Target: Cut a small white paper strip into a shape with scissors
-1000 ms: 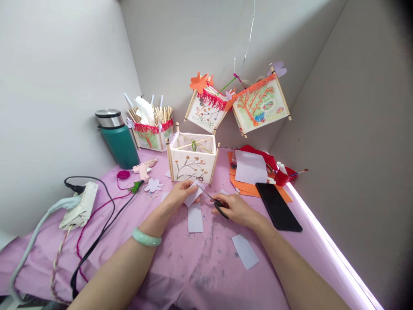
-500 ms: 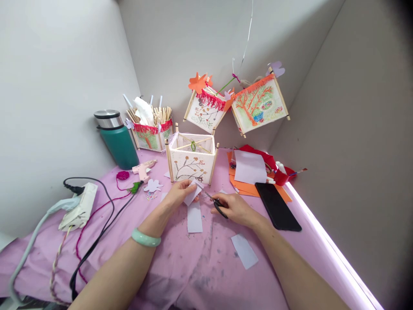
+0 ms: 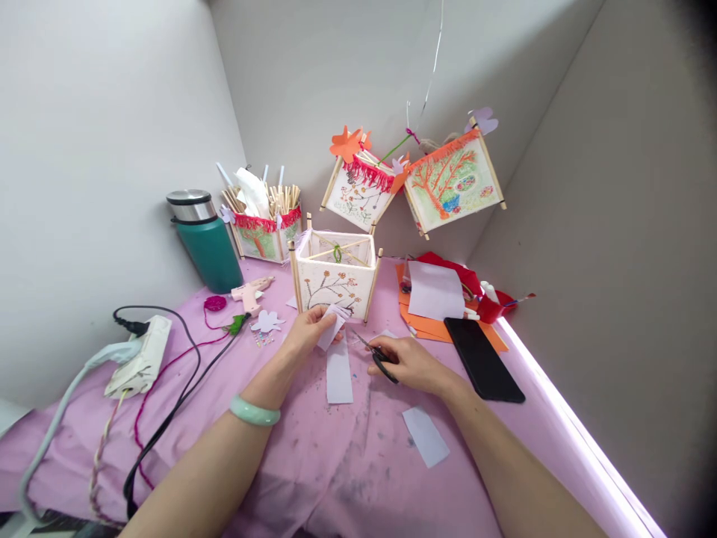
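Note:
Pinched in my left hand is a small piece of pale lilac paper with a cut, strip-like upper edge. My right hand grips black-handled scissors, their blades pointing up and left, just right of the paper. Below my left hand a lilac paper strip lies on the cloth. Another lilac rectangle rests nearer to me, by my right forearm. Right behind my hands stands a white box lantern with wooden corner sticks and a drawn flowering branch.
A pink glue gun, a lilac paper flower, a power strip with cables and a green bottle are on the left. To the right lie a black phone and orange paper. Decorated lanterns hang behind.
The scissor blades have come away from the paper in my left hand. That paper has turned slightly, its cut strips showing more. The whole view has shifted a little.

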Available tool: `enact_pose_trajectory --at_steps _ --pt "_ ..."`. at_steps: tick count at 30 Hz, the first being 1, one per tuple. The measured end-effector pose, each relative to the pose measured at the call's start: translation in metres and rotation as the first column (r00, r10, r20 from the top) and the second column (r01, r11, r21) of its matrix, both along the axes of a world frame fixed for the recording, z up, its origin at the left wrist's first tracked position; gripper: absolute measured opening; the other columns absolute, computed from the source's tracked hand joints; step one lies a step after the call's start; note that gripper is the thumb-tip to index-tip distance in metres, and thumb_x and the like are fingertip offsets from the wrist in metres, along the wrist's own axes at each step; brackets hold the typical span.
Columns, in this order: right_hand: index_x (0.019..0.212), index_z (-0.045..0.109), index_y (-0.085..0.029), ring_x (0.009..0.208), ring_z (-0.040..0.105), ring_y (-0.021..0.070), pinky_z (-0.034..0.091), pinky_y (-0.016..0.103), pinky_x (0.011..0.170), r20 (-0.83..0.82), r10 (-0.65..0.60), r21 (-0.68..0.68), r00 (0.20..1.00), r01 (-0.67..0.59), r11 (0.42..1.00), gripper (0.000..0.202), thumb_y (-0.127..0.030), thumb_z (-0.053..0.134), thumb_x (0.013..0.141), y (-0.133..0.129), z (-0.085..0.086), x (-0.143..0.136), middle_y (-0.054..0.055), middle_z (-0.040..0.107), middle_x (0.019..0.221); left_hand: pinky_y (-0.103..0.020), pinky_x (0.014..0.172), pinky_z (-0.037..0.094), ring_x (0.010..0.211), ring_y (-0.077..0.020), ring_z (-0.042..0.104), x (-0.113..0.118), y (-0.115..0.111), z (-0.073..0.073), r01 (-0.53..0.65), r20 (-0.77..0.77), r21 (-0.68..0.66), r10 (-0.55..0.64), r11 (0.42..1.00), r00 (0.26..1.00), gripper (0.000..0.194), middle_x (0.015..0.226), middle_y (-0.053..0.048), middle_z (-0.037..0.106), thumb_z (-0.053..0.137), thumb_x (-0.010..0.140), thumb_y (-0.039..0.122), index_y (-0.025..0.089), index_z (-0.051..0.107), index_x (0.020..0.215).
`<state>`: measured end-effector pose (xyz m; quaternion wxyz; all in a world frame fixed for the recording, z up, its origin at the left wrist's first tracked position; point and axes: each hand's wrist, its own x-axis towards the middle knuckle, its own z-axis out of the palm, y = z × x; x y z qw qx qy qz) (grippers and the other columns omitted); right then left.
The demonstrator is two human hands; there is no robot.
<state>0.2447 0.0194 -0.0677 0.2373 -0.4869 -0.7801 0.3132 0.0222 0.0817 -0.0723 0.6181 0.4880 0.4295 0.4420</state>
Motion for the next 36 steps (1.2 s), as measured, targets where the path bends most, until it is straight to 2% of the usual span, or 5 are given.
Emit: enact_pose_trajectory --at_steps 19,36 --pt "0.097 0.066 -0.022 0.064 0.050 0.0126 0.037 0.023 0.060 0.013 -0.013 0.034 1.000 0.012 0.999 0.023 -0.039 0.067 0.081 0.0014 -0.0036 -0.0001 -0.003 0.058 0.072 -0.025 0.053 0.047 0.056 -0.0147 0.063 0.0021 -0.0024 -0.0014 0.093 -0.036 0.014 -0.093 0.996 0.995 0.031 0.071 -0.006 0.069 0.079 0.064 0.039 0.015 0.063 0.076" --pt "0.093 0.067 -0.022 0.062 0.049 0.0119 0.036 0.022 0.059 0.013 -0.028 0.046 1.000 0.027 0.999 0.020 -0.039 0.067 0.082 0.0010 -0.0025 -0.0010 -0.003 0.057 0.070 -0.025 0.052 0.046 0.054 -0.0146 0.062 0.0019 -0.0018 -0.0028 0.090 -0.026 0.000 -0.090 0.996 0.996 0.032 0.068 -0.005 0.068 0.080 0.063 0.040 0.015 0.063 0.075"
